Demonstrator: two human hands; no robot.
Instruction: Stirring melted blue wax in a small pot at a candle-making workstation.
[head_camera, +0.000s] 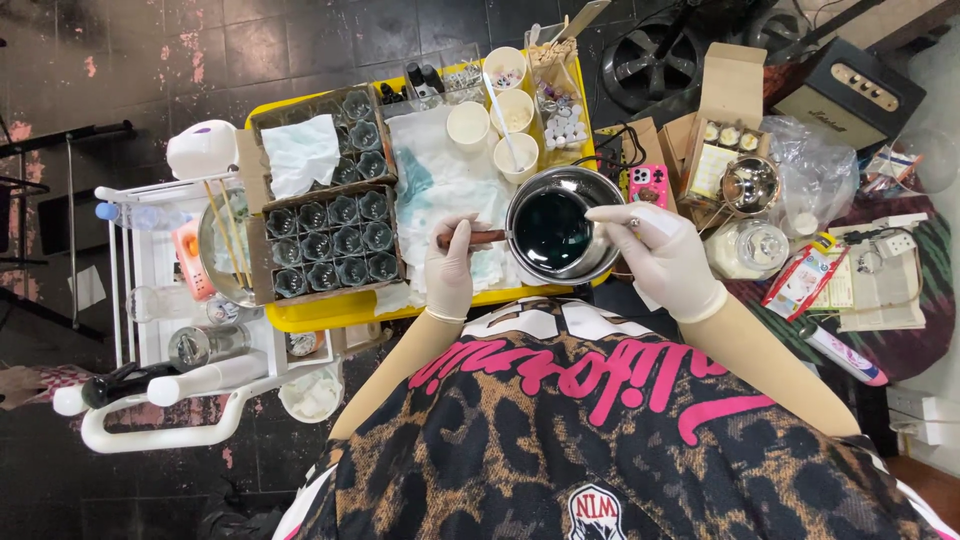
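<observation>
A metal pot filled with dark teal liquid sits at the front of a yellow tray. My left hand, in a white glove, grips the pot's brown wooden handle. My right hand, also gloved, rests at the pot's right rim and pinches a thin stick that reaches over the liquid. Left of the pot lie two cardboard boxes holding several small empty glass jars. A stained white paper towel covers the tray's middle.
Three white paper cups stand behind the pot, one with a stirrer. A white cart with bottles and a bowl stands left. Right of the tray lie a pink phone case, a glass jar, a small metal bowl, packets, and cardboard boxes.
</observation>
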